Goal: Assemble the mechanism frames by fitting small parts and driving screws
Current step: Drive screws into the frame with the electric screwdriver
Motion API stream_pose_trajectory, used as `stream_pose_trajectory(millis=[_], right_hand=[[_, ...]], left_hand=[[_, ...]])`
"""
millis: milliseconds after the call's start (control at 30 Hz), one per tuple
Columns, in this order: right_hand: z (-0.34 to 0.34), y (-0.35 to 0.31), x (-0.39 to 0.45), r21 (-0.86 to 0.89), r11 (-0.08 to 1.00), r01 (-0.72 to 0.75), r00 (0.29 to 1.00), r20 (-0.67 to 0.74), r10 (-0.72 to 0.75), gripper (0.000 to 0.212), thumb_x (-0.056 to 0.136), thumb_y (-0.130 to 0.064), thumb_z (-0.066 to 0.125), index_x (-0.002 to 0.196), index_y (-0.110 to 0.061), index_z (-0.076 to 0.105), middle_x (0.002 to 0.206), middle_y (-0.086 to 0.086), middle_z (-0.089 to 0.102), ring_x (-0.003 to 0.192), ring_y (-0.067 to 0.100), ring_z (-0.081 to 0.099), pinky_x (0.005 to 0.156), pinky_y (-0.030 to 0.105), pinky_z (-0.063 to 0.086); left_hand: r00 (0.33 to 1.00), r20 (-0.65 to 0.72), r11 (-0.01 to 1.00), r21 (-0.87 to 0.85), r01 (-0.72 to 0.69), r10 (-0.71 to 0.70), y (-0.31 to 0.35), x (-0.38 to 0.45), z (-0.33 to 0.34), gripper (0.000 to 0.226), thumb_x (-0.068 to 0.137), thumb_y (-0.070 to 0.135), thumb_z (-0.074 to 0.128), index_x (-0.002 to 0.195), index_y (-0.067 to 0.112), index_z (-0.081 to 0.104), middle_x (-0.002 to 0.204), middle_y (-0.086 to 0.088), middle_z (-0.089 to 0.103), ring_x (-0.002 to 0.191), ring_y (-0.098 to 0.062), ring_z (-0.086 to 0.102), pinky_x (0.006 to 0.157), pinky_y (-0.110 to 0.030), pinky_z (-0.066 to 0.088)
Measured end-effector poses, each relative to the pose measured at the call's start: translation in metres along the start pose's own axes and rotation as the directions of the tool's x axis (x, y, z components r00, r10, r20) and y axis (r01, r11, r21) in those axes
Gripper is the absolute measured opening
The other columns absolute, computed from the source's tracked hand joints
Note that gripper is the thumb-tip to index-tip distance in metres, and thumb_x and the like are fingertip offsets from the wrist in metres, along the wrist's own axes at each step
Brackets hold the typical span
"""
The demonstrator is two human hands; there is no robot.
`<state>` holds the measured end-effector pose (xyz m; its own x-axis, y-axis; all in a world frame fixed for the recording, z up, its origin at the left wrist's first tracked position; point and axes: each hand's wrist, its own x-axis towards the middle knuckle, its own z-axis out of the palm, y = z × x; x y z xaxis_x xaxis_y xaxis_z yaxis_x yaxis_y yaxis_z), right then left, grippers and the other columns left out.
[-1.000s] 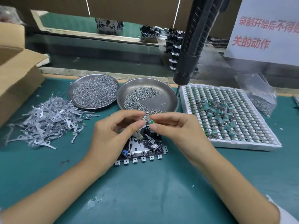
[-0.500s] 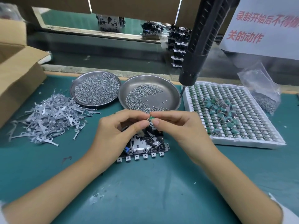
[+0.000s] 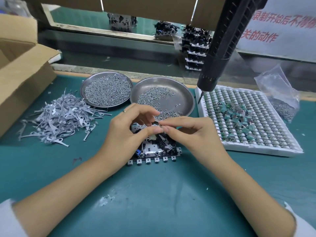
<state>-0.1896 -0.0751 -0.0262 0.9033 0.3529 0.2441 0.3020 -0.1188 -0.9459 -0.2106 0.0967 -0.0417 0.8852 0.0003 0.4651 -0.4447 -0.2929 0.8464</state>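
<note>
A black and silver mechanism frame [image 3: 153,151] lies flat on the green mat in front of me, its upper part hidden by my hands. My left hand [image 3: 126,132] and my right hand [image 3: 191,134] meet fingertip to fingertip just above it. Between those fingertips both hands pinch one small metal part [image 3: 158,123]; most of it is hidden by the fingers. A black electric screwdriver [image 3: 220,48] hangs over the right side, its bit pointing down at the white tray's left edge.
Two steel dishes of screws [image 3: 106,93] [image 3: 183,100] sit behind the frame. A heap of grey metal levers [image 3: 56,120] lies left, beside a cardboard box [image 3: 22,69]. A white foam tray [image 3: 256,147] of small green parts and a plastic bag of screws [image 3: 280,100] stand right.
My hands stay together over the frame, and the small part's green tip seen between the fingertips earlier is now hidden. The view has shifted slightly.
</note>
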Motion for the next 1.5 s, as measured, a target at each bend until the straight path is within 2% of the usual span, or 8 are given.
stream_pose_trajectory(millis=[100,300,467,667,968,1235,1301,1502], right_hand=[[-0.001,-0.003,-0.003,-0.024,1.000,0.013,1.000,0.013,-0.013,0.026,0.080,0.002,0.071,0.087,-0.022,0.075,0.079,-0.005,0.074,0.075,0.010,0.066,0.069,0.022,0.052],[-0.004,-0.005,-0.008,-0.087,0.996,-0.003,0.999,0.038,0.006,0.021,0.078,-0.002,0.074,0.089,-0.020,0.077,0.084,0.008,0.073,0.075,0.016,0.064,0.072,0.025,0.053],[-0.003,-0.003,-0.009,-0.110,0.994,-0.006,0.996,0.086,0.016,0.018,0.078,-0.006,0.075,0.086,-0.022,0.077,0.084,-0.001,0.075,0.087,0.023,0.065,0.079,0.035,0.053],[0.004,0.003,-0.014,-0.241,0.966,0.096,0.990,0.121,-0.068,0.025,0.076,-0.004,0.078,0.089,-0.025,0.076,0.086,-0.014,0.073,0.091,0.011,0.062,0.082,0.022,0.048],[0.016,0.015,-0.019,-0.459,0.815,0.354,0.935,0.162,-0.316,0.013,0.070,-0.010,0.077,0.084,-0.013,0.078,0.087,-0.004,0.074,0.077,0.028,0.057,0.075,0.041,0.050],[0.018,0.018,-0.018,-0.575,0.671,0.469,0.880,0.239,-0.410,0.011,0.072,-0.013,0.076,0.083,-0.015,0.079,0.091,-0.004,0.074,0.076,0.027,0.057,0.075,0.045,0.049],[0.017,0.016,-0.019,-0.556,0.695,0.455,0.890,0.257,-0.377,0.012,0.074,-0.012,0.075,0.084,-0.015,0.079,0.092,-0.005,0.074,0.076,0.026,0.057,0.075,0.044,0.050],[0.013,0.008,-0.018,-0.416,0.892,0.177,0.977,0.181,-0.109,0.023,0.072,-0.006,0.080,0.092,-0.018,0.078,0.089,-0.008,0.072,0.084,0.014,0.057,0.081,0.027,0.048]], left_hand=[[0.997,0.066,0.997,0.069,-0.047,0.043,0.004,0.001,-0.004,0.029,0.072,0.028,0.073,0.099,0.030,0.062,0.084,0.007,0.060,0.079,-0.003,0.057,0.077,-0.016,0.045],[0.984,0.176,0.992,0.122,-0.034,0.012,0.008,0.004,-0.011,0.037,0.071,0.007,0.079,0.101,0.024,0.064,0.082,0.007,0.061,0.079,-0.002,0.057,0.078,-0.011,0.042],[0.973,0.232,0.991,0.130,-0.020,-0.011,0.009,0.001,-0.017,0.035,0.072,0.014,0.077,0.102,0.024,0.065,0.082,0.008,0.062,0.079,0.000,0.057,0.078,-0.009,0.041],[0.963,0.259,0.991,0.128,0.046,-0.078,0.004,-0.009,-0.025,0.037,0.068,0.017,0.079,0.103,0.023,0.067,0.084,0.005,0.064,0.079,-0.003,0.059,0.077,-0.008,0.042],[0.983,0.032,0.983,0.012,0.182,-0.182,-0.002,-0.018,-0.037,0.013,0.086,0.036,0.059,0.093,0.031,0.068,0.088,0.010,0.071,0.082,-0.007,0.065,0.081,-0.028,0.051],[0.992,0.119,0.976,0.217,0.021,-0.048,0.000,-0.026,-0.029,0.014,0.087,0.022,0.059,0.096,0.021,0.069,0.084,0.002,0.064,0.081,-0.009,0.061,0.076,-0.020,0.046],[0.982,0.190,0.958,0.279,-0.065,0.012,0.001,-0.029,-0.028,0.020,0.081,0.015,0.064,0.101,0.018,0.068,0.088,0.001,0.063,0.084,-0.008,0.059,0.080,-0.018,0.045],[0.961,0.266,0.895,0.407,-0.182,0.075,-0.004,-0.032,-0.025,0.037,0.073,0.020,0.073,0.109,0.014,0.066,0.095,0.005,0.063,0.090,-0.017,0.059,0.088,-0.043,0.047]])
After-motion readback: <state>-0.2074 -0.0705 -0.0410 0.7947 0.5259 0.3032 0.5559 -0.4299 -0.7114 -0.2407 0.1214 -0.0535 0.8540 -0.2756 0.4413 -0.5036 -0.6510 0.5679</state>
